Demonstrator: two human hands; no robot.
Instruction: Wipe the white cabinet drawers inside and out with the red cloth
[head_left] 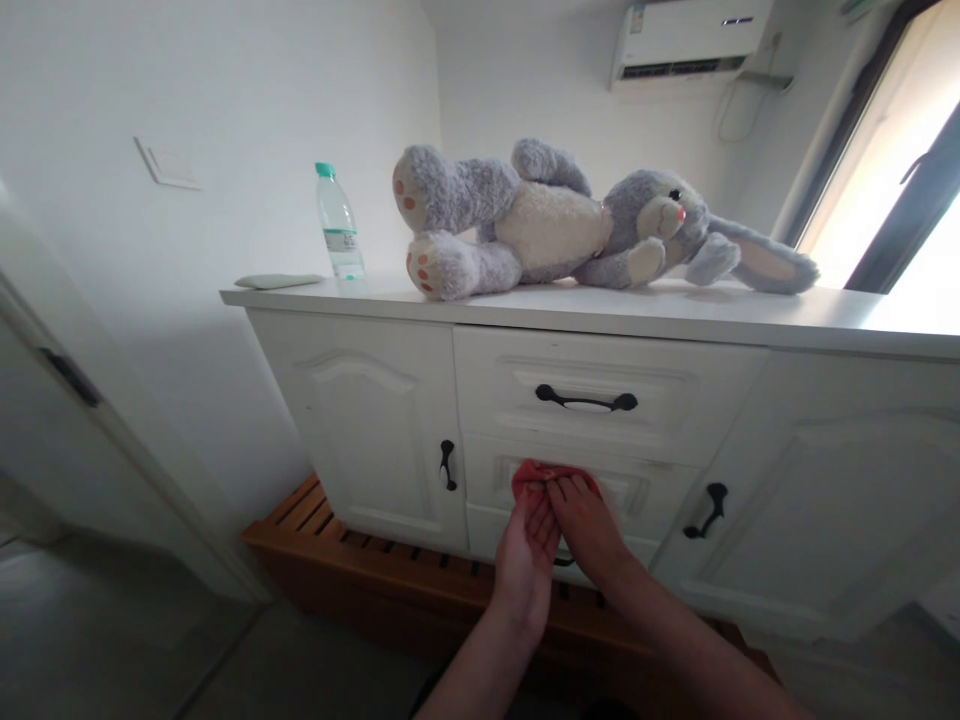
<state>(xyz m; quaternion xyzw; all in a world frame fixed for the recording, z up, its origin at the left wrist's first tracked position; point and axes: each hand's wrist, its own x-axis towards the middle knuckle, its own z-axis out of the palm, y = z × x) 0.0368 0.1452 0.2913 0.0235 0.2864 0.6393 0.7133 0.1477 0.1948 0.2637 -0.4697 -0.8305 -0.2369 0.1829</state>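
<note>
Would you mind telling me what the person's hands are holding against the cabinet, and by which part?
Both hands, the left hand and right hand, hold a red cloth by its lower edge, fingertips pressing it against the middle drawer.

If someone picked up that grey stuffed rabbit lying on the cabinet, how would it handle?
The stuffed rabbit would probably flop: its long ears trail limp along the cabinet top. Its plush fur suggests it is light and unlikely to slip or break.
</note>
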